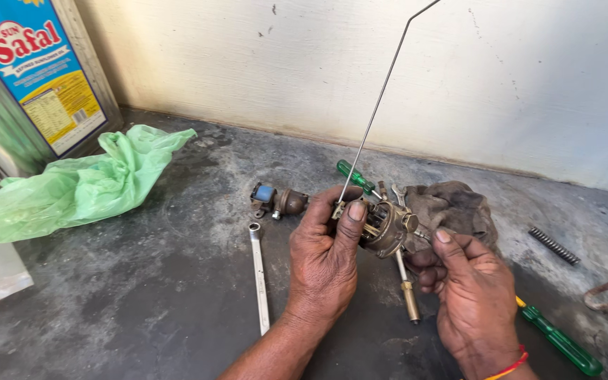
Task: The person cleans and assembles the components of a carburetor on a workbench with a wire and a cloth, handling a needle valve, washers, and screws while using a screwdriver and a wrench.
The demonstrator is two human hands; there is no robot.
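Left hand (325, 253) curled round a brass valve body (386, 229), thumb pressed flat on its near edge, fingers wrapped behind. Right hand (469, 281) closes in from the other side, thumb + forefinger pinching a small fitting on the body's right end; other fingers tucked under.

Brass body sits between both hands, raised just above the grey bench (142, 295), touching both palmsides. Looks like solid cast metal, so prob. heavy for its size, stiff, not fragile, maybe greasy and a bit slippery. Best hold seems to be the round barrel, as the left hand has it; small fittings are for fingertips only.

Thin wire rod (381, 91) rises from the body near the left thumb, up and right, bent at top. Springy, light, easy to kink, so better left alone than gripped.

On bench beyond the hands: dirty rag (452, 204), second brass part w/ blue cap (276, 200), green screwdriver (355, 176). Flat spanner (258, 274) lies left of the left wrist. Whether the rod is threaded or hooked in, can't tell.
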